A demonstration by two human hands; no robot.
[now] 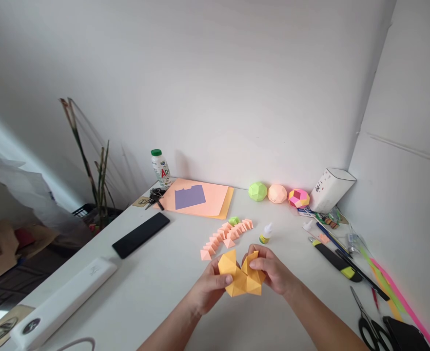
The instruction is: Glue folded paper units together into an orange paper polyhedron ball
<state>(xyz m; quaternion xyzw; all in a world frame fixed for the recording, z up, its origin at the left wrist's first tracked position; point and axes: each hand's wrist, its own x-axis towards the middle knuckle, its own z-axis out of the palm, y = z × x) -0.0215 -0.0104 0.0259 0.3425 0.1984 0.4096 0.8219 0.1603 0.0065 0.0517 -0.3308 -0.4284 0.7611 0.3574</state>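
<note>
Between my hands is a yellow-orange folded paper model (240, 282), made of faceted, angular pieces with an open notch at its top. My left hand (212, 285) grips its left side, thumb pressed on the front face. On the other side my right hand (271, 267) pinches an upright flap, the thumb in front and the fingers behind. Just beyond the model lie rows of small peach folded paper pieces (220, 235), with a light green one (233, 221) at the far end. A small glue bottle (265, 233) with a white nozzle stands behind my right hand.
Along the wall sit green (258, 191), peach (277, 193) and pink-yellow (299, 198) paper balls. Paper sheets (215, 196) and a bottle (161, 168) are at the back left. A black phone-like slab (141, 235) and white device (67, 300) lie left; a cutter (334, 258) and scissors (368, 324) lie right.
</note>
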